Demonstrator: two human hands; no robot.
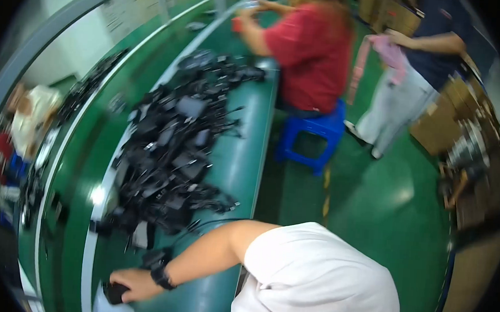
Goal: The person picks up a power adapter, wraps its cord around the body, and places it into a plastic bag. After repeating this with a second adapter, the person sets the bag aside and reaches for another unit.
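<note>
The person's right hand (pixel 139 286) is closed around a black piece (pixel 117 292), thumb and fingers pressed on it; the piece sits right in that grip, low over the near end of the green bench (pixel 239 149). The left hand is out of my sight, so I cannot tell what it does. Just below the held piece is a pale sheet (pixel 106 306), too blurred to say what it is or whether the fingers touch it.

A dark watch (pixel 161 276) circles the wrist behind the right hand, and a black block (pixel 155 256) lies just beside it. Beyond the hand, a white-faced block (pixel 142 235) lies at the near end of a long heap (pixel 176 146) of black blocks and tangled cables, which runs up the bench away from the hand. The white sleeve (pixel 317 274) is at the other end of the arm.

Well apart from the hand, past the heap, a co-worker in red (pixel 316 63) sits on a blue stool (pixel 320 131). Farther off, a standing co-worker (pixel 440 42) holds a pink cloth (pixel 391 53) near some cartons (pixel 441 119).
</note>
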